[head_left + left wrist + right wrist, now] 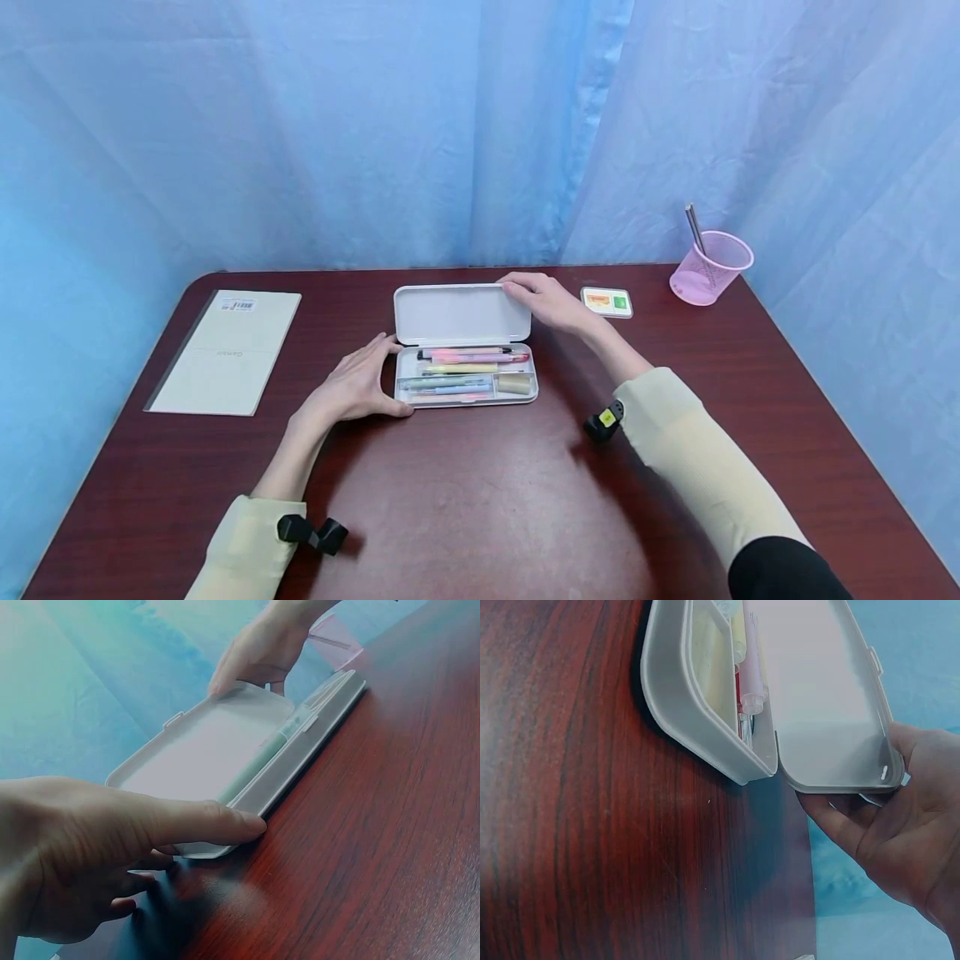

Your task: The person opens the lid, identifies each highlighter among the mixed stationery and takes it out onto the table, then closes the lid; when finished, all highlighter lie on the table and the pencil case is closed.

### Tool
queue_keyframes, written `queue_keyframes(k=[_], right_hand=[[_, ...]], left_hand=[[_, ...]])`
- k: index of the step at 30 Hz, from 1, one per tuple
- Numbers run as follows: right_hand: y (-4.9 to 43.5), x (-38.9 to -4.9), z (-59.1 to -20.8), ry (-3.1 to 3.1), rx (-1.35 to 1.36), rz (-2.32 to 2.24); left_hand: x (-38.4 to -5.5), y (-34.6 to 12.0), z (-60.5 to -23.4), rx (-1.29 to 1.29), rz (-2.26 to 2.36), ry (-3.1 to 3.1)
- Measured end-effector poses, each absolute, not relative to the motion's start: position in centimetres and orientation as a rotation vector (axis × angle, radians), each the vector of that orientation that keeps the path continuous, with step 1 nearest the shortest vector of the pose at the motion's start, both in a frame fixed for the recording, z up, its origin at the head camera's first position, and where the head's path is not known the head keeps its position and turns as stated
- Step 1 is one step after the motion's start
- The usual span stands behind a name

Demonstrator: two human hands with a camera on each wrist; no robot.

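Observation:
A white pencil case (450,403) lies near the table's middle, its lid (461,315) raised and tilted back on the hinge. Inside are several pens (468,368) and a beige block-like item (513,383) in the front right compartment. At the left end my left hand (352,385) spans the case, its thumb at the front corner and fingers at the back. My right hand (551,302) grips the lid's upper right corner. In the right wrist view, the fingers of that hand (907,825) reach behind the lid (825,697).
A cream notebook (225,354) lies at the left of the dark red table (480,500). Behind my right hand is a small clear case (607,302) with orange and green labels. A pink mesh pen holder (697,283) with dark sticks stands at the back right. Blue curtains (360,133) hang behind.

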State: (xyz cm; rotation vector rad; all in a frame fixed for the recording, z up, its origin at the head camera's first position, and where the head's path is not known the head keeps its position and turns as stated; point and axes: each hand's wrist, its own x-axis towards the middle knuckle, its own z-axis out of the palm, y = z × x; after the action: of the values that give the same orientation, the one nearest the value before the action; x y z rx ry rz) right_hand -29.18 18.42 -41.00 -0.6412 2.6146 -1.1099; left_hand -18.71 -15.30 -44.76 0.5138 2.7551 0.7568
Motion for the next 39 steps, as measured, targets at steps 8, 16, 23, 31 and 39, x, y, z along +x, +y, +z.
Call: queue_keyframes(k=[8, 16, 23, 31, 39], right_hand=[[18.6, -29.2, -41.2, 2.601, -0.679, -1.107], [18.4, -28.6, -41.0, 2.621, -0.693, -1.112], [18.5, -28.1, -41.1, 2.658, -0.684, -1.133], [18.6, -27.4, -41.0, 2.689, -0.660, -1.215], [19.3, -25.7, -40.5, 2.850, -0.796, -1.440]], left_hand=[[-18.6, -15.3, -44.6, 0.513, 0.740, 2.768], [-18.6, -15.4, -44.6, 0.521, 0.726, 2.778], [-18.5, -15.5, -44.4, 0.523, 0.718, 2.783], [-18.5, -15.6, -44.4, 0.529, 0.714, 2.787], [-18.4, -15.7, -44.5, 0.518, 0.719, 2.787]])
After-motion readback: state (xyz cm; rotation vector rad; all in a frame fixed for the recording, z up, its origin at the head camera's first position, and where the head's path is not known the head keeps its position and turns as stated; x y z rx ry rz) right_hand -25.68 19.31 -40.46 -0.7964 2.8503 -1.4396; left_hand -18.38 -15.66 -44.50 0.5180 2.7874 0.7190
